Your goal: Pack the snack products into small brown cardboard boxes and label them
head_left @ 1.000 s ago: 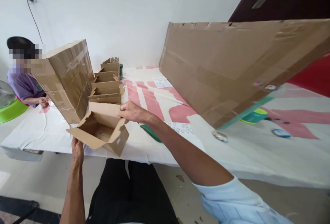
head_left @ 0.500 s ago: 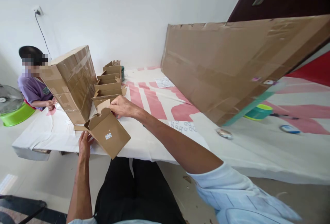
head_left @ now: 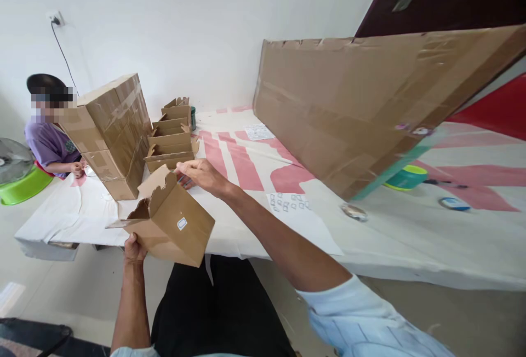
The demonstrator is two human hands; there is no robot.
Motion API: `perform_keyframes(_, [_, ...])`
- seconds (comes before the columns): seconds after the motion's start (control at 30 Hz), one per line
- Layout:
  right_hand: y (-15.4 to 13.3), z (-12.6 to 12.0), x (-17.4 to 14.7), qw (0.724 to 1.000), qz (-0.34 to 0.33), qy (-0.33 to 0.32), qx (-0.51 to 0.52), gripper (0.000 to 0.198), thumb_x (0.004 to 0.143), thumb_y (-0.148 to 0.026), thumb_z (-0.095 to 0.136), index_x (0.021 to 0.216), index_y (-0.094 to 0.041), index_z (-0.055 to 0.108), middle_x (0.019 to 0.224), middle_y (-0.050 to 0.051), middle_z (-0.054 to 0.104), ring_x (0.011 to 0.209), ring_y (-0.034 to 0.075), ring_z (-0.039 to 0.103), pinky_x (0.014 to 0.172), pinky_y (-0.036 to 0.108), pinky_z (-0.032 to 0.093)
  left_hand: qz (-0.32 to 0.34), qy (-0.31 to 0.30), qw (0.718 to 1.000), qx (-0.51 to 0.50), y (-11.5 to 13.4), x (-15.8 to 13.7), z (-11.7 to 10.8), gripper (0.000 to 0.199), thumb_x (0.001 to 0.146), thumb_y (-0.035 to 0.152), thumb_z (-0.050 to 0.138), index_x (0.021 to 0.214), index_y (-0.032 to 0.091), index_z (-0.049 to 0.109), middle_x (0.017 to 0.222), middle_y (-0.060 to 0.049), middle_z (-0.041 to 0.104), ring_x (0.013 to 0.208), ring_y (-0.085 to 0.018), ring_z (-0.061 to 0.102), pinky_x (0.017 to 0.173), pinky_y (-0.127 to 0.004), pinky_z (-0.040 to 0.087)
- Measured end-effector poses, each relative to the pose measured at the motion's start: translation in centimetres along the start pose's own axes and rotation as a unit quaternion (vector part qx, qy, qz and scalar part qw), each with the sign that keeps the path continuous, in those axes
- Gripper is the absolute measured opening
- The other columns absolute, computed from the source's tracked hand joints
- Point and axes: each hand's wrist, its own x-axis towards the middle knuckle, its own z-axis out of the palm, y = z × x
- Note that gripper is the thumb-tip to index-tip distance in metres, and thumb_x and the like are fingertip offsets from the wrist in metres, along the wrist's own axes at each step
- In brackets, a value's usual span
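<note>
A small open cardboard box (head_left: 172, 225) tilts above the front edge of the table, with a white label with a blue border on its side and its mouth facing up and left. My left hand (head_left: 135, 248) grips its lower left side, the thumb showing in front and the other fingers hidden beneath. At the box's upper right edge, my right hand (head_left: 201, 176) has its fingers bent against the cardboard; their tips are partly hidden. Just behind the box stands a row of open cardboard boxes (head_left: 170, 142).
Taped closed cartons (head_left: 110, 132) are stacked at the left, beside a seated person (head_left: 51, 138). A large cardboard sheet (head_left: 329, 105) leans across the table (head_left: 382, 242). Papers (head_left: 287, 203), a tape roll (head_left: 354, 212), a green tub (head_left: 406, 177) and a blue-white roll (head_left: 454, 203) lie rightward.
The box has come nearer to me and turned, showing more of its side. My left hand has shifted lower with it. My right hand has moved slightly right, its fingers less tightly pinched.
</note>
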Motion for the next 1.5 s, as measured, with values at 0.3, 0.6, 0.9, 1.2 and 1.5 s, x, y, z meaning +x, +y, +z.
perform_keyframes(0.3, [4.4,3.8,-10.7,0.941,-0.214,0.174,-0.196,0.021,0.1,-0.021,0.055,0.104,-0.021,0.076,0.098,0.008,0.071,0.095,0.022,0.068,0.088,0.036,0.055,0.052,0.023,0.998,0.002,-1.8,-1.0,-0.7,0.059,0.049,0.043,0.1,0.1,0.023,0.08,0.093,-0.004,0.083,0.092,-0.029,0.078,0.095,-0.041,0.062])
perform_keyframes(0.6, [5.3,5.9,-11.9,0.916,-0.218,0.234,-0.241,0.024,0.1,-0.015,0.055,0.112,-0.022,0.075,0.099,0.009,0.067,0.096,0.025,0.065,0.088,0.04,0.056,0.087,-0.01,0.996,0.022,-1.5,-1.0,-0.7,0.057,0.055,0.047,0.099,0.103,0.025,0.078,0.102,-0.006,0.082,0.117,-0.036,0.072,0.105,-0.049,0.057])
perform_keyframes(0.9, [5.5,6.4,-11.9,0.922,-0.222,0.245,-0.203,0.022,0.098,-0.012,0.056,0.102,-0.024,0.075,0.096,0.007,0.068,0.092,0.023,0.065,0.085,0.037,0.055,0.091,-0.012,0.995,0.03,-1.6,-0.7,-1.0,0.055,0.055,0.047,0.099,0.101,0.025,0.078,0.1,-0.006,0.081,0.118,-0.035,0.07,0.106,-0.049,0.055])
perform_keyframes(1.2, [5.7,5.9,-11.9,0.941,-0.181,0.243,-0.153,0.011,0.095,-0.018,0.062,0.094,-0.023,0.071,0.098,0.006,0.069,0.093,0.021,0.066,0.085,0.037,0.056,0.087,0.005,0.996,0.036,-1.7,-0.8,-1.1,0.055,0.05,0.043,0.101,0.096,0.025,0.078,0.093,-0.004,0.081,0.103,-0.032,0.075,0.099,-0.046,0.059])
perform_keyframes(1.5, [5.5,5.9,-11.9,0.944,-0.177,0.232,-0.156,0.019,0.094,-0.016,0.058,0.104,-0.025,0.071,0.107,0.008,0.069,0.103,0.024,0.066,0.093,0.041,0.057,0.076,0.021,0.996,0.035,-1.5,-1.1,-0.6,0.059,0.043,0.041,0.104,0.093,0.025,0.079,0.088,-0.001,0.081,0.08,-0.024,0.075,0.08,-0.035,0.063])
